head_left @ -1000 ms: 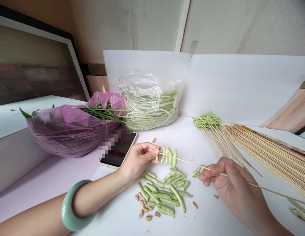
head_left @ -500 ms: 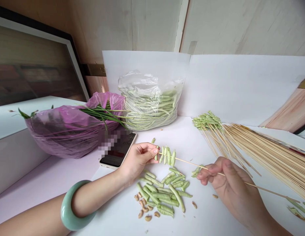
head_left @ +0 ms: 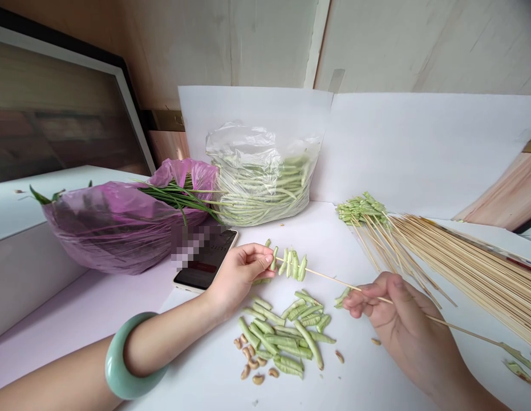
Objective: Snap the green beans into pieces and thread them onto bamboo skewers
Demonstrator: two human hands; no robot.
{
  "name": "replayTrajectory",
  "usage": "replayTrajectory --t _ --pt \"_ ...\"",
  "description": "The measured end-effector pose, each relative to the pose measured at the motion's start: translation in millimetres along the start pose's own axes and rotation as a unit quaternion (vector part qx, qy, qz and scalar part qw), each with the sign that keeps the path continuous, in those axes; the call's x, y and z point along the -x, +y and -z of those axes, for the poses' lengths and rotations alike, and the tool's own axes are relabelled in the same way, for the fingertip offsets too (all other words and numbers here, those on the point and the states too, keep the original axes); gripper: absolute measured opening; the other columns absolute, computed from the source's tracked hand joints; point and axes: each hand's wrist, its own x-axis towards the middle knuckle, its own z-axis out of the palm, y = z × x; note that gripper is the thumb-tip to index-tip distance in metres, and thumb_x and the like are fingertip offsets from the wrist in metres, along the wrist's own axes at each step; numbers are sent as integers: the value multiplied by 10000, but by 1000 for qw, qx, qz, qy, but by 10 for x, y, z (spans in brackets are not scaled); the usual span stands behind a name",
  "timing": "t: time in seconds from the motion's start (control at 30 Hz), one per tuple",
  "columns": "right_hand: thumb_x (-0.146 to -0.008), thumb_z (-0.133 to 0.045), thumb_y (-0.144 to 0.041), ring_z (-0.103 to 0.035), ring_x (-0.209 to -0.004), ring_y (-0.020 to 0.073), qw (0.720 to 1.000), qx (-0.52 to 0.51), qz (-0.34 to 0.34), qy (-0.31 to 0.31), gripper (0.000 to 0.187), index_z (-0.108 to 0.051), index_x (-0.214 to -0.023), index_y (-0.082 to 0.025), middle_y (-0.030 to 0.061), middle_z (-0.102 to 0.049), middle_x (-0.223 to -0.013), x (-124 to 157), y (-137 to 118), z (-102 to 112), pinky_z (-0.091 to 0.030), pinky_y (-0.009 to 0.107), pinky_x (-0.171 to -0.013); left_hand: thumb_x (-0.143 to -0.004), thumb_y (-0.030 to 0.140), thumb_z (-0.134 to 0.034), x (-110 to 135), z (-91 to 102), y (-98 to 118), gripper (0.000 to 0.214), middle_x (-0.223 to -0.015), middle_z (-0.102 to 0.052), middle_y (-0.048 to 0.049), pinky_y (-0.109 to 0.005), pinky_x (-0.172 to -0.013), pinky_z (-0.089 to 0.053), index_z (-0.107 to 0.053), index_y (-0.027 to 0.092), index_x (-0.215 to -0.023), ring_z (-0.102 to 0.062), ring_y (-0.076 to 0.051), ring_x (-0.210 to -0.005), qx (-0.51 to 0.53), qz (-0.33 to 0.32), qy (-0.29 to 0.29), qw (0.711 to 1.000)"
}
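No legible text, labels or numbers found, cream-cased smartphone (head_left: pixel 203 265) with dark screen partly pixelated, unreadable, coloured printed strip (head_left: pixel 474 242) beside long thin bamboo skewers (head_left: pixel 466 274), too small to read

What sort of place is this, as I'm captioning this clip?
Probably a makeshift food-prep corner, at home or a small stall: a white-covered tabletop, a bundle of bamboo skewers and a plastic bag of long green beans.

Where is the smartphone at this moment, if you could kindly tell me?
In the head view, the smartphone lies face up left of centre, just beyond the left hand and to the right of the purple plastic bag.
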Motion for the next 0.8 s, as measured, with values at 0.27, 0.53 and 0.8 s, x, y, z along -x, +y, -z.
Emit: replayTrajectory --t 0.27,0.53,0.8 --pt "-885 -476 -444 -637 -589 219 1000 5 -9 -15 373 -720 -670 -262 68 -693 -620 12 -17 -6 -567 397 -604 -513 305 -854 -10 10 2 327 -634 -660 -24 -233 -648 -528 -690 100 -708 -613 -98 -563 4 11 11 1000" --pt "-880 -489 -444 -639 -592 211 1000 -6 -7 -16 366 -712 -660 -256 58 -683 -609 2 -28 3 -566 382 -602 -517 301 -854 -12 6 13 329 -645 -681 -38 -234 -649 -540 -697 96 -721 -626 -102 -564 6 18 -5 1000" --pt "-803 -588 -486 -626 -513 204 1000 -11 -2 29 346 -704 -587 -242 57 -673 -537 -7 -52 -67 -563 358 -529 -503 316 -857 1 -4 22 347 -614 -677 -34 -231 -632 -547 -697 88 -711 -621 -99 -550 8 20 -9 1000"
